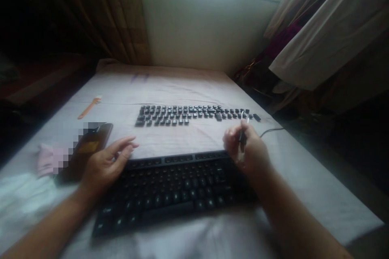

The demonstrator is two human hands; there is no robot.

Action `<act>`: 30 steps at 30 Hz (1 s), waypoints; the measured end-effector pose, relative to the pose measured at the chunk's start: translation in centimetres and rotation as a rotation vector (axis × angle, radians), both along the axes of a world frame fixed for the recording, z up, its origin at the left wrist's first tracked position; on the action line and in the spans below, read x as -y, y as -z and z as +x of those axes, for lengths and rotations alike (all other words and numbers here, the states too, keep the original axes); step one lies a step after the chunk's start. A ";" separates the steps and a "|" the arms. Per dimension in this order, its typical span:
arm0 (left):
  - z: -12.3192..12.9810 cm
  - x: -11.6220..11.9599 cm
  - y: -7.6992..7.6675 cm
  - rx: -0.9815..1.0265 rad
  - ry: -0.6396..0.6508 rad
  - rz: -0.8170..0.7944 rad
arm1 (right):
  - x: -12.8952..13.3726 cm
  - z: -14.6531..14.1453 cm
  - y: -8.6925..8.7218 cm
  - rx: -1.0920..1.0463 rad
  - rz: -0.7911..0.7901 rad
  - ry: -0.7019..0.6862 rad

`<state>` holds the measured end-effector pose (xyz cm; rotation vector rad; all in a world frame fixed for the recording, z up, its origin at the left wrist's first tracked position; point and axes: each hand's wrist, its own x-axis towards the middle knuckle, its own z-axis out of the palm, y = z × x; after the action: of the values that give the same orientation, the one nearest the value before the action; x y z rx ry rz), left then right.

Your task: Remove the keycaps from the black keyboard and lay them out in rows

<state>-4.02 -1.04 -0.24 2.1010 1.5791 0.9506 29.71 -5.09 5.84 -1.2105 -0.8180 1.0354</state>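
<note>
A black keyboard (170, 208) lies near the front of the cloth-covered surface, with keys at its front and dark, bare-looking spots towards the back. Beyond it, loose black keycaps (164, 110) are laid out in rows. My left hand (106, 162) hovers at the keyboard's left rear corner, its fingers apart and holding nothing. Over the right rear part of the keyboard, my right hand (247, 145) is closed round a slim tool (242, 135) with two pale prongs pointing up and away, close to the right end of the keycap rows.
An orange brush (88, 108) lies at the back left. Nearer stand a dark brown box-like object (88, 149) and a pink cloth (47, 160). A black cable (272, 130) runs off the right edge. Curtains and a wall (197, 24) rise behind.
</note>
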 end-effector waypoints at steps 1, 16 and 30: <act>0.0 0.0 0.0 -0.001 -0.010 -0.005 | 0.6 -0.6 0.5 0.073 -0.037 0.014; 0.3 0.1 0.0 0.008 -0.018 -0.020 | 2.4 -3.1 2.1 0.267 -0.129 -0.672; 0.2 0.0 0.0 0.033 -0.002 -0.058 | 2.3 -4.0 0.7 0.998 0.154 -0.798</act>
<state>-3.81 -1.06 -0.22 2.0352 1.5741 0.9242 25.71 -7.36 5.09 -1.2675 -2.2448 0.8998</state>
